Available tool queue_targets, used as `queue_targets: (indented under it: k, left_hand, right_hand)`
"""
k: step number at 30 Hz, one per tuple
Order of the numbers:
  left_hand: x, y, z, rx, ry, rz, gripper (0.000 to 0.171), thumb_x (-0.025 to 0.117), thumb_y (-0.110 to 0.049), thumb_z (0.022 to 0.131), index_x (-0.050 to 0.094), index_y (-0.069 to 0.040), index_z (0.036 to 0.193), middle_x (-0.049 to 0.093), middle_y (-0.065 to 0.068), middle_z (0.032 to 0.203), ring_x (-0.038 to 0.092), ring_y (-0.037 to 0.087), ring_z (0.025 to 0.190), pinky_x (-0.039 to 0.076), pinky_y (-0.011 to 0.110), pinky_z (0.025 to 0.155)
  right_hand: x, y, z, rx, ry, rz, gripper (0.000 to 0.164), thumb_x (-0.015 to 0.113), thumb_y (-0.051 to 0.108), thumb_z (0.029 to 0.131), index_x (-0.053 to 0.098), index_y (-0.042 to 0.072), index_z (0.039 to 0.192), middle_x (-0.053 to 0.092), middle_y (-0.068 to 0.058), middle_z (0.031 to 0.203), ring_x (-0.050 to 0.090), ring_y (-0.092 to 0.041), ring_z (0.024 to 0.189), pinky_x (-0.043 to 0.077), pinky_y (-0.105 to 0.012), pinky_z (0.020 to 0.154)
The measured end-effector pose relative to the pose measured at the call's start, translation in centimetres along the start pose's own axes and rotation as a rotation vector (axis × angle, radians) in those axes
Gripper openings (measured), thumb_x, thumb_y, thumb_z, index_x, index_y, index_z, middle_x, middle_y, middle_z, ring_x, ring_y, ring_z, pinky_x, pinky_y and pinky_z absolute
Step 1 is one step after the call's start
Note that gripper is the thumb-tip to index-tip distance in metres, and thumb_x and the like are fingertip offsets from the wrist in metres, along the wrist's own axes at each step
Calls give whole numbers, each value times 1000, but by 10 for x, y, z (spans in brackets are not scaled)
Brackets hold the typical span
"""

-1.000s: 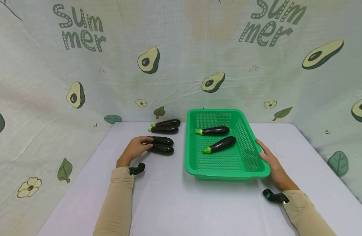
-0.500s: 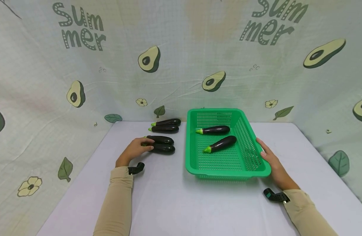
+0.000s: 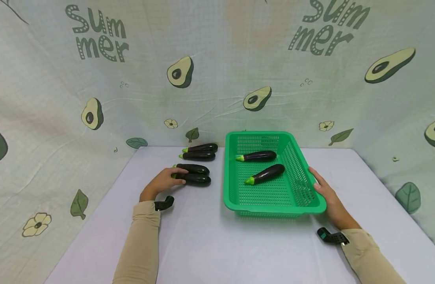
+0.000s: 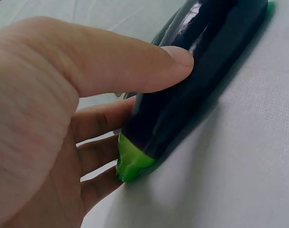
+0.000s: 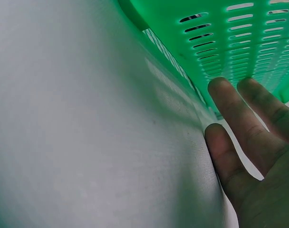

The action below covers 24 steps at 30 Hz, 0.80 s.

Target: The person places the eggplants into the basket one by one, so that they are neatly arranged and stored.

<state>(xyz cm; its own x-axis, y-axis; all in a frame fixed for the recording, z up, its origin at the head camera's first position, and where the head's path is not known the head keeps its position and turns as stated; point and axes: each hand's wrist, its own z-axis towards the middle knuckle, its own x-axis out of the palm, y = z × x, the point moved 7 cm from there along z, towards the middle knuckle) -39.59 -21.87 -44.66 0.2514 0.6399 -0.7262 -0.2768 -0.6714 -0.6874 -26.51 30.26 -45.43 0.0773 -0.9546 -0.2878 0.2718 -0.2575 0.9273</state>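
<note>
My left hand (image 3: pixel 165 182) is at the stem end of the nearer eggplant (image 3: pixel 195 180) of a pair on the table. In the left wrist view its thumb lies on the dark skin of that eggplant (image 4: pixel 182 90), with the fingers round the far side by the green cap. The pair's other eggplant (image 3: pixel 193 169) lies right behind it. On the right, my right hand (image 3: pixel 329 199) touches the outer side of the green basket (image 3: pixel 274 210). The right wrist view shows its fingers nearly straight against the slotted wall (image 5: pixel 230 42).
Inside the basket lie two eggplants, one farther back (image 3: pixel 258 156) and one nearer (image 3: pixel 267 174). Two more eggplants, a back one (image 3: pixel 203 147) and a front one (image 3: pixel 199 156), lie on the white tablecloth (image 3: pixel 217 248) left of the basket. A printed cloth (image 3: pixel 210 39) hangs behind.
The left fingers have shifted slightly toward the nearer eggplant, uncovering the stem of the one behind it. The right hand and basket stay in place.
</note>
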Motion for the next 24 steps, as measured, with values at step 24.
queue_targets:
  k: [24]
  left_hand:
    - [6,-3,2,-47,9,48,41,75,-27,90,69,-22,130,53,15,144,41,37,138,30,60,111]
  right_hand:
    - [0,1,0,-28,-5,-18,55,27,31,110,13,27,163,7,-9,167,18,-2,137,17,-20,102]
